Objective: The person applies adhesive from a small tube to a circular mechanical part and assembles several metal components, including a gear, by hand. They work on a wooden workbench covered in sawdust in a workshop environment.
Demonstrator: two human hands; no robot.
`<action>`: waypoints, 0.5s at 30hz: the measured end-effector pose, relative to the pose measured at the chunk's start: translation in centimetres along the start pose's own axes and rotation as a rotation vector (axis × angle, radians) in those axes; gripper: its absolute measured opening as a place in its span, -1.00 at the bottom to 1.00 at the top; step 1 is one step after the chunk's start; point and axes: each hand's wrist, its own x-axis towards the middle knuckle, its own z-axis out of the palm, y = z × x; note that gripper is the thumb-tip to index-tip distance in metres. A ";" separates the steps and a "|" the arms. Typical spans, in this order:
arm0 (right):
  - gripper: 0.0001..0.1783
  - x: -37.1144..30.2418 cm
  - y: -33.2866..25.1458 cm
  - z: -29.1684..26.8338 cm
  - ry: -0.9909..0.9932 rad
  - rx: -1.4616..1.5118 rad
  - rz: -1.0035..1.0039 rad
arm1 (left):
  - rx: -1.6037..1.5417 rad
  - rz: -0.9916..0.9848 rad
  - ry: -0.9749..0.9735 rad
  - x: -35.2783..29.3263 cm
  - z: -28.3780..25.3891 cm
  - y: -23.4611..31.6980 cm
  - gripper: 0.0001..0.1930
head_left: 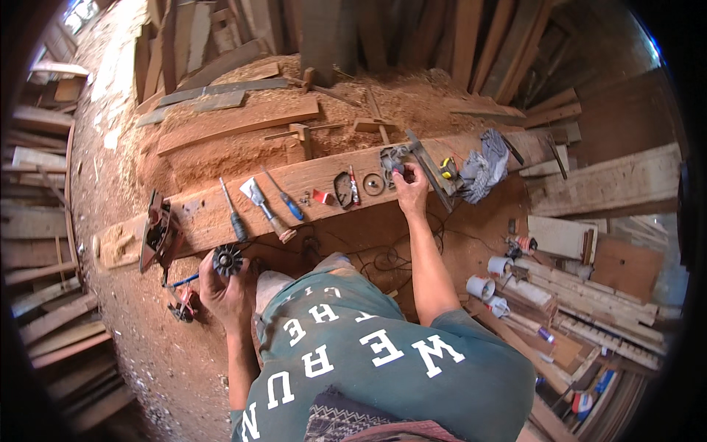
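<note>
My left hand (pixel 226 289) is closed around a black finned fan wheel (pixel 227 259), held up off the plank's near edge. My right hand (pixel 412 193) has its fingers curled at the near side of a grey metal machine part (pixel 392 155) lying on the thick wooden plank (pixel 328 210). Just left of that hand sit a ring-shaped part (pixel 373 184), a small red-handled tool (pixel 353 186), a black loop-shaped part (pixel 343 190) and a red piece (pixel 322 197). Farther left lie a blue-handled screwdriver (pixel 292 206), a chisel (pixel 266 209) and a dark-handled screwdriver (pixel 237 225).
A dark red machine body (pixel 160 230) stands at the plank's left end. Right of my right hand lie a metal bar (pixel 430 169), a yellow tape measure (pixel 447 169) and a grey cloth (pixel 487 168). Cords (pixel 390 258) trail on the ground. Boards and white cups (pixel 480 286) are at right.
</note>
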 end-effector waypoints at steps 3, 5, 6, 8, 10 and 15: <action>-0.71 0.0 5.8 -2.0 0.159 -0.181 0.097 | -0.063 -0.102 -0.043 -0.8 -0.7 -1.2 -0.59; -0.70 -0.6 10.0 -2.5 0.230 -0.267 0.131 | -0.096 -0.157 -0.054 -1.2 -0.5 -1.2 -0.60; -0.72 -0.8 11.0 -2.6 0.235 -0.293 0.149 | -0.093 -0.177 -0.051 -1.3 -0.2 -1.2 -0.60; -0.73 -0.7 12.7 -2.7 0.320 -0.325 0.180 | -0.090 -0.211 -0.062 -1.5 0.3 -0.7 -0.60; -0.74 0.2 15.4 -3.9 0.421 -0.393 0.163 | -0.096 -0.229 -0.111 -1.4 0.7 -0.8 -0.60; -0.74 3.2 16.1 -3.9 0.320 -0.386 0.212 | -0.071 -0.242 -0.153 -1.4 1.4 -1.6 -0.60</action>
